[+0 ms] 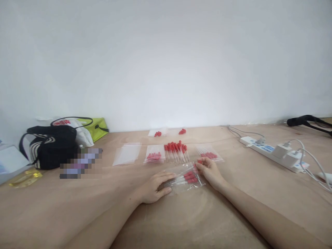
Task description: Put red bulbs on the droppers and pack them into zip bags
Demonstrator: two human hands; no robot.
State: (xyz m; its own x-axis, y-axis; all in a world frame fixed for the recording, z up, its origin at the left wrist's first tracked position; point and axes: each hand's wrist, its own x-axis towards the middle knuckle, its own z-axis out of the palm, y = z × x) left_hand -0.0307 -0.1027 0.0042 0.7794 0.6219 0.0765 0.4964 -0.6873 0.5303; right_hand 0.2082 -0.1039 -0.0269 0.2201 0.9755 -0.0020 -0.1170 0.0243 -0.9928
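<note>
A clear plastic bag [183, 181] with several red-headed sticks [190, 177] in it lies on the brown table in front of me. My left hand [158, 186] rests at the bag's left end, with fingers and thumb around that end. At the bag's upper right corner, my right hand [209, 170] pinches its edge near a bit of red. Just behind the bag is a loose pile of red-headed sticks [177, 151]. Filled bags lie on both sides of that pile, one on the left [154, 154] and one on the right [210, 154].
Flat clear bags [127, 154] lie left of the filled ones. Small red pieces [158, 134] sit near the wall. A black bag [53, 147] and a green bag [97, 129] stand at the left. A white power strip [272, 154] with cables is at the right.
</note>
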